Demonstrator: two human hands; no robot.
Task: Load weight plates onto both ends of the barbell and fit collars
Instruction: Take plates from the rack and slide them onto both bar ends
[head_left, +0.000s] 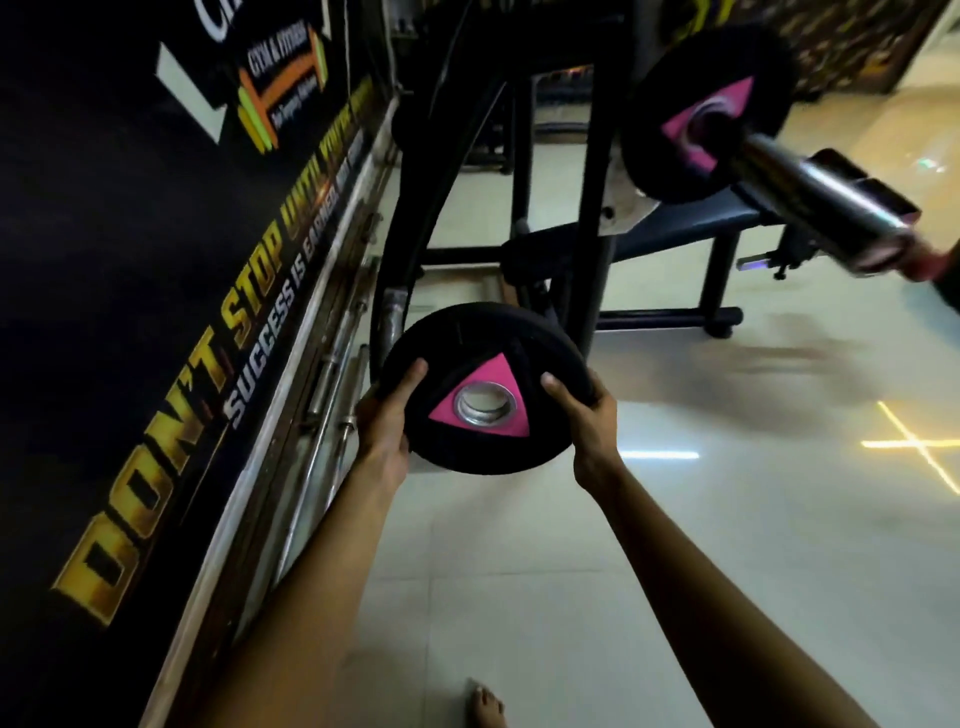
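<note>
I hold a black weight plate with a pink triangle and a steel centre ring flat in front of me, at mid-frame. My left hand grips its left rim and my right hand grips its right rim. Up at the right, the barbell sleeve sticks out towards me, shiny and bare. Another black plate with a pink triangle sits on that sleeve, pushed to its inner end. I see no collar.
A black bench and rack frame stand behind the plate. A dark wall banner runs along the left, with spare bars lying at its foot. The floor is pale tile. My bare foot shows at the bottom edge.
</note>
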